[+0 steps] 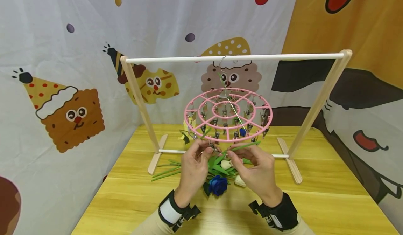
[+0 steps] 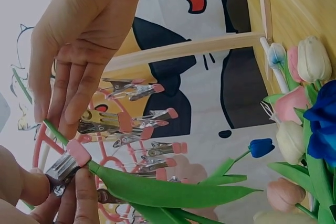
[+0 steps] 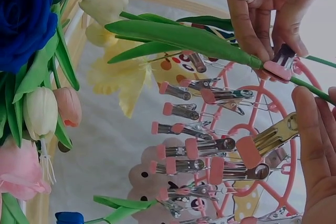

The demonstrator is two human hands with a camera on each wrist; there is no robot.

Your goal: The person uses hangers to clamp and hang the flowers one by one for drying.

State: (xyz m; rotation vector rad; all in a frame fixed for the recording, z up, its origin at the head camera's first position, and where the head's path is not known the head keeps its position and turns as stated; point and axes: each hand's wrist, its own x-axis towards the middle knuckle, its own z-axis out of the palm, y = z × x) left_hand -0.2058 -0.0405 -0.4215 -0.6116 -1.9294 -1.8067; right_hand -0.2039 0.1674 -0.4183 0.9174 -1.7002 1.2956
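My left hand (image 1: pixel 196 163) pinches a metal clip (image 2: pixel 67 163) with pink tips, below the front of the pink round hanging rack (image 1: pixel 228 137). The clip's tips sit around the green stem of an artificial flower, just beside its long leaf (image 3: pixel 178 40). My right hand (image 1: pixel 259 168) holds the same stem (image 3: pixel 310 86) between thumb and fingers, close by the clip. In the right wrist view a white tulip (image 3: pixel 103 4) shows past the leaf. Many more pink-tipped clips (image 3: pixel 252 140) hang from the rack's rings. A small blue flower (image 2: pixel 261 148) hangs among them.
A wooden stand with a white top bar (image 1: pixel 189 59) carries the rack by its hook. On the wooden table (image 1: pixel 126 200) lies a pile of artificial flowers, with a blue rose (image 1: pixel 218 185) and white tulips (image 1: pixel 240 181). A yellow flower (image 3: pixel 123 74) shows behind the rack.
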